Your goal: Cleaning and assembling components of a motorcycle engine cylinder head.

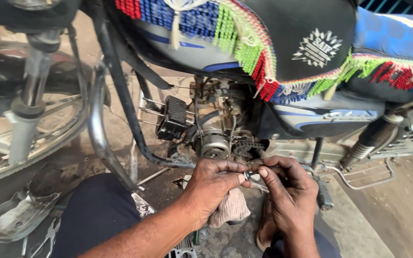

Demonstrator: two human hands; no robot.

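My left hand [212,187] and my right hand [285,191] meet fingertip to fingertip just below the exposed engine [216,138] of a motorcycle. Between them they pinch a small metal part [250,176], too small to tell its kind. A dirty pinkish rag [229,208] is tucked under my left palm. The drive chain and sprocket [247,147] hang right above my fingers. A black tank cover with a red, green and blue bead fringe [259,52] drapes over the tank.
The front wheel and fork [27,114] stand at the left beside a curved crash bar [99,134]. A removed metal cover [13,220] and pliers [46,236] lie on the dirty ground. A footpeg [323,196] and rear shock [366,143] are at the right. My knee [96,215] is in the foreground.
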